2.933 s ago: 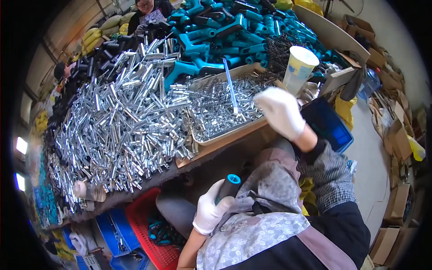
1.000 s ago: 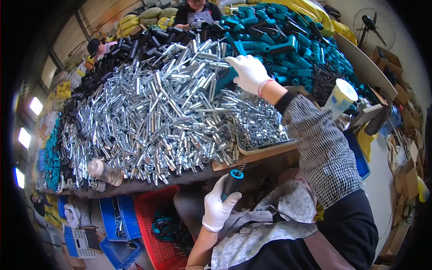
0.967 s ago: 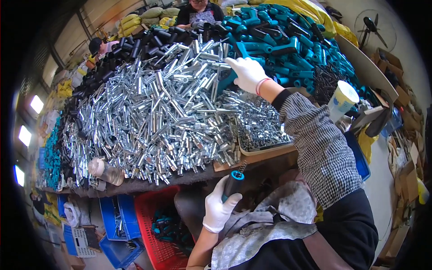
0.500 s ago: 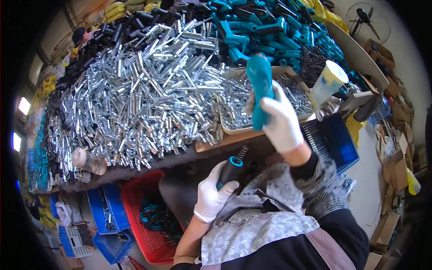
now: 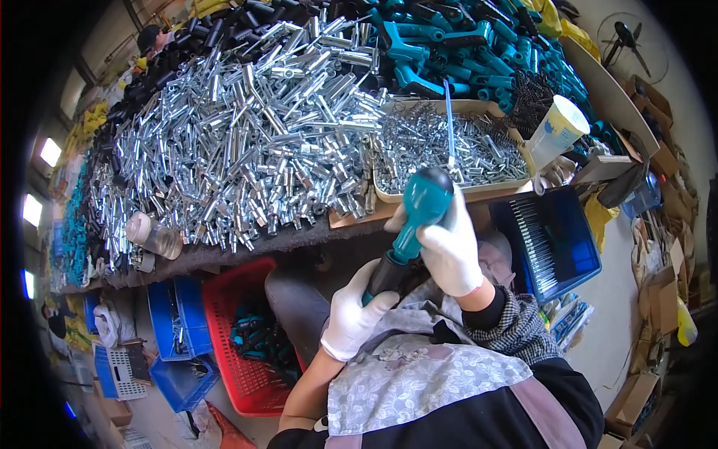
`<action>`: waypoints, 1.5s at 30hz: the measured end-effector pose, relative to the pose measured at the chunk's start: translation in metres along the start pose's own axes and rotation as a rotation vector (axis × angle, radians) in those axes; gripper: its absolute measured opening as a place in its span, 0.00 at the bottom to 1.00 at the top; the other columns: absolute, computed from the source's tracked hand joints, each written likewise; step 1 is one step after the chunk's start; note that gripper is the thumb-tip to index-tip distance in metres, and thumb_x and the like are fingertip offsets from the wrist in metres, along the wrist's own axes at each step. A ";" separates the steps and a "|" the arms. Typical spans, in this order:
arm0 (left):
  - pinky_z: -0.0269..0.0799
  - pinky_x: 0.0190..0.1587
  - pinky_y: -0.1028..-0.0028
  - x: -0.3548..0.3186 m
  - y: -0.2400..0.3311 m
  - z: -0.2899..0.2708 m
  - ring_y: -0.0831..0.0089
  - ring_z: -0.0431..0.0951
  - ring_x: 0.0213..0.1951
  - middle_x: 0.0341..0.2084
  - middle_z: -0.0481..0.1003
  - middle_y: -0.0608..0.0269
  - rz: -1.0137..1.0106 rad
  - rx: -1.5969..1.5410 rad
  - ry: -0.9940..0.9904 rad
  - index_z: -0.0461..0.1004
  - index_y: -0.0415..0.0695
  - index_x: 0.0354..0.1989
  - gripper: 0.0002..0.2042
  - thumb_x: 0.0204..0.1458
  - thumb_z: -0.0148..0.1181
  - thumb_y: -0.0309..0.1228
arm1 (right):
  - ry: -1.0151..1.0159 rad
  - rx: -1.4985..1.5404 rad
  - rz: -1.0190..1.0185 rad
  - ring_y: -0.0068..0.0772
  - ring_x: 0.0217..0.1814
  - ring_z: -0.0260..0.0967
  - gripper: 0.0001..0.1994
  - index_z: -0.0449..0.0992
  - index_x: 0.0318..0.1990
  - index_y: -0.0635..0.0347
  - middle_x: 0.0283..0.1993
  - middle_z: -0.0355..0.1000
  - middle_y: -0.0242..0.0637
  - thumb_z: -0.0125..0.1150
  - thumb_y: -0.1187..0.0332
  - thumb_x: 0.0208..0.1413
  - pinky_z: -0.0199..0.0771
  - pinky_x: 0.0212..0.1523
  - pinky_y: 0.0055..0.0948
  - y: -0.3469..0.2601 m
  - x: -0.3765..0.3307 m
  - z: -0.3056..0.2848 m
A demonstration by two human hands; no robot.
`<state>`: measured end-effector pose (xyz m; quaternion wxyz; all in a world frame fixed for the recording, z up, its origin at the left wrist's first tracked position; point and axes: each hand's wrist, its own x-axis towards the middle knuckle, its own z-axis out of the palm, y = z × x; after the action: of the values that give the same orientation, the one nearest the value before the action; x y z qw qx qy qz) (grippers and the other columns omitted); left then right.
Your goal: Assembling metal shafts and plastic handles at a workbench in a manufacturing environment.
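Left hand [image 5: 353, 319], wrapped round a black sleeve [image 5: 385, 277], and right hand [image 5: 453, 259], curled round a teal handle [image 5: 425, 200], are apparently joining parts, calling for steady alignment.

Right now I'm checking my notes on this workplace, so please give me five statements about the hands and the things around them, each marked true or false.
1. The left hand holds a dark cylindrical piece. True.
2. The right hand grips a teal part. True.
3. Both hands are bare. False: they wear white gloves.
4. The clear bottle lies on its side. True.
5. The red basket lies to the right of both hands. False: the red basket lies to their left.
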<state>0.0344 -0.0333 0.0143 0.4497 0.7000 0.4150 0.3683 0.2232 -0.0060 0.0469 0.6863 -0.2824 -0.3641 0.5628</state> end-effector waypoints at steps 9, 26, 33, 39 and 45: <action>0.77 0.42 0.65 -0.009 -0.007 -0.034 0.52 0.83 0.39 0.38 0.80 0.47 0.091 0.260 -0.138 0.75 0.39 0.52 0.28 0.47 0.73 0.44 | -0.463 -0.379 0.584 0.38 0.58 0.71 0.34 0.67 0.63 0.67 0.56 0.72 0.46 0.62 0.49 0.58 0.72 0.59 0.39 -0.061 -0.007 -0.036; 0.67 0.25 0.81 -0.007 -0.046 -0.059 0.84 0.73 0.28 0.30 0.74 0.67 -0.575 -0.517 -0.940 0.71 0.36 0.58 0.38 0.50 0.68 0.58 | -1.392 -1.308 -0.991 0.31 0.31 0.68 0.15 0.77 0.46 0.52 0.29 0.64 0.32 0.61 0.66 0.49 0.74 0.50 0.36 -0.045 -0.005 -0.024; 0.75 0.30 0.63 0.006 -0.001 -0.056 0.58 0.79 0.30 0.29 0.75 0.59 0.408 0.801 -0.229 0.73 0.47 0.49 0.23 0.48 0.67 0.45 | -0.319 -0.187 0.689 0.39 0.63 0.69 0.32 0.60 0.70 0.66 0.63 0.69 0.48 0.50 0.50 0.69 0.66 0.66 0.39 -0.026 -0.026 -0.049; 0.80 0.38 0.61 -0.022 -0.015 -0.042 0.52 0.83 0.33 0.33 0.80 0.49 0.185 0.647 -0.414 0.77 0.43 0.43 0.21 0.45 0.72 0.42 | -0.180 -0.384 -0.131 0.45 0.58 0.74 0.26 0.73 0.55 0.74 0.52 0.77 0.52 0.40 0.55 0.71 0.67 0.66 0.40 -0.014 -0.033 -0.040; 0.76 0.35 0.61 -0.022 -0.061 -0.037 0.49 0.81 0.33 0.28 0.78 0.46 -0.164 0.383 -0.080 0.77 0.40 0.39 0.16 0.45 0.71 0.35 | -0.393 -0.659 -0.337 0.50 0.62 0.72 0.13 0.79 0.48 0.65 0.55 0.76 0.50 0.55 0.68 0.60 0.64 0.67 0.44 -0.002 -0.040 -0.017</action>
<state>-0.0226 -0.0261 -0.0336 0.3532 0.7505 0.5148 0.2166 0.2345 -0.0455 0.0311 0.5591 -0.3105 -0.6897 0.3395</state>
